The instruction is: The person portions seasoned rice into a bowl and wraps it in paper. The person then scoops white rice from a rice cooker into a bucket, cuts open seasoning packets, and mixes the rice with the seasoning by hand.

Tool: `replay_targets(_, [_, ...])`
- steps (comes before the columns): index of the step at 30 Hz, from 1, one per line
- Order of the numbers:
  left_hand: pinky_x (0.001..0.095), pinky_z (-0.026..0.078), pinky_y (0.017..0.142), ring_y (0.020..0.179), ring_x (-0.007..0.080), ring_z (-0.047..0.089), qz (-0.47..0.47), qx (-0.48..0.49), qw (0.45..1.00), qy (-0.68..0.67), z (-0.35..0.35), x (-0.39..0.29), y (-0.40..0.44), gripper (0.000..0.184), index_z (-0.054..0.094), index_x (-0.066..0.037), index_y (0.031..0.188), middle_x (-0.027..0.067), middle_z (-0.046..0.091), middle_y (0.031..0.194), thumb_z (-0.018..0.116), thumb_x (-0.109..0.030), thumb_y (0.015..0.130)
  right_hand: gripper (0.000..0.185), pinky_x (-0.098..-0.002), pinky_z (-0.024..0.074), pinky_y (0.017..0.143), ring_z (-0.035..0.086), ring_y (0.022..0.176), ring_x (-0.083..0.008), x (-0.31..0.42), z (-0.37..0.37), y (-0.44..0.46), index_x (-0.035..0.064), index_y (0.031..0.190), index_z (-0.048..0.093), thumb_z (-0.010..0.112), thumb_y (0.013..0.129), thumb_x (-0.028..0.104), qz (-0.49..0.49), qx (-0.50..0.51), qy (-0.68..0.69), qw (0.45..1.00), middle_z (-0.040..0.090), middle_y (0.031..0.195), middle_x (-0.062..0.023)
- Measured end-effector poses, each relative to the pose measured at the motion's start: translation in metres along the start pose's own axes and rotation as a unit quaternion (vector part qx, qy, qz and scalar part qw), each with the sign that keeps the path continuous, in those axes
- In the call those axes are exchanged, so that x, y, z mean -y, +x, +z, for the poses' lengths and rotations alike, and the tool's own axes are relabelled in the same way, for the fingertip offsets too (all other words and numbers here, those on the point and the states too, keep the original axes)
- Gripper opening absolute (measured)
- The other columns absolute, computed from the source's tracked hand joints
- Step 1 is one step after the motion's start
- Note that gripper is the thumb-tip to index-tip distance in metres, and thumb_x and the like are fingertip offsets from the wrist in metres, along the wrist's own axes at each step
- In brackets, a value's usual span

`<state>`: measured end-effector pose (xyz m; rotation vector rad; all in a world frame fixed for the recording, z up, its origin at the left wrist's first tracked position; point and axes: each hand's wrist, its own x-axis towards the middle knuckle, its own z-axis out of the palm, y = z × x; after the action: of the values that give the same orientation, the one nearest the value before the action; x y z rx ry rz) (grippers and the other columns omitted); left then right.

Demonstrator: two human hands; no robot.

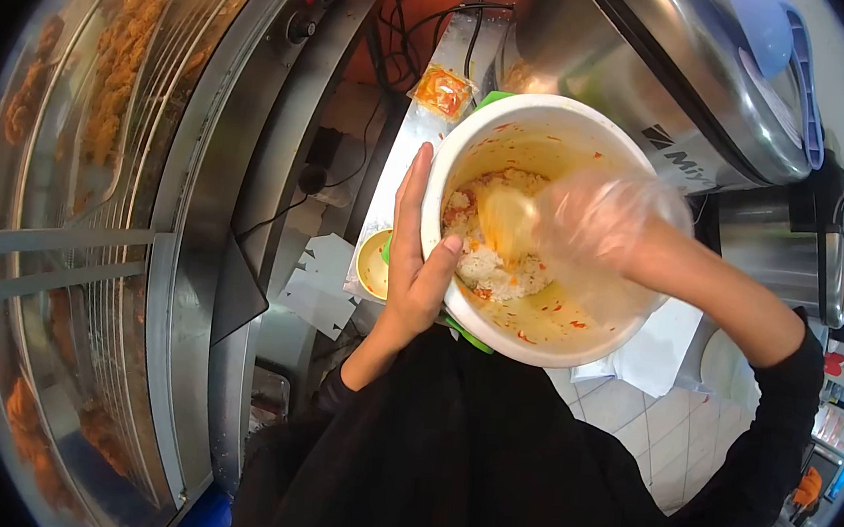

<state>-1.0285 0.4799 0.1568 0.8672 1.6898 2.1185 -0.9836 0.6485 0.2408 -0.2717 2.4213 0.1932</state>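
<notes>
A deep white tub [575, 352] with green handles tilts towards me, holding rice [501, 273] with red and orange bits; more bits stick to its inner wall. My left hand [420, 258] grips the tub's left side, fingers along the outside and thumb at the rim. Inside the tub is my right hand [602, 217], in a clear plastic glove and blurred by motion. It appears closed around a yellowish spoon [506, 221], whose smeared head is in the rice. The spoon's handle is hidden by the glove.
A small yellow-rimmed bowl [374, 264] and an orange sachet [444, 92] lie on the counter [408, 142] left of the tub. Large steel cookers [659, 74] stand behind and right. A glass cabinet [98, 185] with fried food fills the left. Black cables [397, 30] hang at the back.
</notes>
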Motion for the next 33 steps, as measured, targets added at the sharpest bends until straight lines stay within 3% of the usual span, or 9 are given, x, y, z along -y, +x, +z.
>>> replay_targets(1, [0.0365,0.016,0.101,0.125,0.0281,0.019,0.004,-0.001,1.0,0.015,-0.001,0.0,-0.001,0.068,0.016,0.003,0.131,0.019,0.019,0.135,0.044,-0.021,0.074,0.017,-0.0368,0.044,0.047,0.056,0.062,-0.0231,-0.004,0.01,0.007,0.0031,0.077,0.054,0.046,0.077,0.018,-0.001,0.0,0.003,1.0,0.056,0.069,-0.012])
replay_targets(3, [0.0364,0.016,0.101,0.125,0.0281,0.019,0.005,0.0,1.0,0.021,-0.002,0.001,-0.001,0.068,0.016,0.003,0.131,0.0192,0.019,0.135,0.044,-0.022,0.074,0.023,-0.0384,0.0446,0.051,0.057,0.061,-0.026,-0.011,0.048,0.026,0.0017,0.069,0.057,0.047,0.077,0.021,0.027,-0.233,0.001,0.972,0.059,0.071,-0.0149])
replay_targets(5, [0.0364,0.015,0.101,0.125,0.0281,0.02,0.005,-0.001,1.0,0.023,-0.001,0.002,-0.001,0.068,0.017,0.004,0.131,0.0193,0.018,0.135,0.044,-0.022,0.074,0.027,-0.0395,0.0455,0.053,0.058,0.061,-0.0284,-0.003,0.048,0.04,0.0027,0.069,0.059,0.052,0.075,0.029,0.029,-0.181,0.003,0.983,0.059,0.068,-0.0158])
replay_targets(7, [0.0365,0.016,0.101,0.125,0.0284,0.02,0.015,-0.004,1.0,0.011,-0.001,0.002,-0.001,0.067,0.017,0.004,0.13,0.0196,0.019,0.135,0.043,-0.022,0.074,0.018,-0.0383,0.0464,0.051,0.056,0.055,-0.0266,-0.005,0.045,0.039,0.0047,0.068,0.06,0.051,0.066,0.019,0.002,-0.06,0.166,0.984,0.057,0.064,-0.0137])
replay_targets(13, [0.0367,0.016,0.101,0.124,0.0287,0.02,0.018,-0.003,1.0,0.014,-0.002,0.004,0.0,0.067,0.018,0.004,0.131,0.0196,0.02,0.134,0.043,-0.022,0.075,0.024,-0.0403,0.0472,0.06,0.059,0.063,-0.0301,-0.009,-0.005,-0.019,0.0053,0.077,0.061,0.055,0.069,0.027,-0.018,-0.018,0.077,0.997,0.059,0.068,-0.0134])
replay_targets(16, [0.0367,0.016,0.101,0.125,0.0283,0.02,0.019,0.0,1.0,0.022,-0.002,0.004,-0.001,0.066,0.017,0.003,0.131,0.0195,0.02,0.135,0.043,-0.024,0.076,0.014,-0.0389,0.0468,0.055,0.059,0.064,-0.0286,0.008,0.037,-0.004,0.0068,0.066,0.062,0.053,0.062,0.016,-0.035,-0.116,0.096,0.988,0.061,0.069,-0.013])
replay_targets(23, [0.0365,0.016,0.101,0.125,0.028,0.02,0.018,0.004,1.0,-0.005,-0.001,0.005,0.0,0.066,0.017,0.003,0.131,0.0192,0.019,0.135,0.044,-0.024,0.077,0.015,-0.0388,0.0477,0.06,0.061,0.069,-0.0283,0.022,-0.008,0.005,0.0059,0.068,0.063,0.056,0.061,0.017,-0.022,-0.005,0.043,0.999,0.062,0.072,-0.0145])
replay_targets(28, [0.0361,0.017,0.101,0.125,0.028,0.02,0.024,0.003,1.0,-0.007,-0.003,0.004,0.0,0.066,0.017,0.003,0.131,0.0188,0.019,0.135,0.044,-0.023,0.076,0.018,-0.0395,0.0467,0.051,0.058,0.055,-0.0301,0.017,0.029,0.039,0.003,0.066,0.059,0.054,0.069,0.019,0.007,-0.126,0.046,0.991,0.058,0.062,-0.0159])
replay_targets(33, [0.0361,0.017,0.101,0.125,0.0281,0.02,0.035,0.008,0.999,-0.005,-0.002,0.005,0.001,0.066,0.017,0.003,0.131,0.0188,0.019,0.135,0.044,-0.022,0.076,0.02,-0.0395,0.0465,0.051,0.058,0.055,-0.0298,0.0,-0.003,0.012,0.0022,0.065,0.059,0.054,0.068,0.021,-0.016,-0.116,0.065,0.991,0.057,0.061,-0.0165])
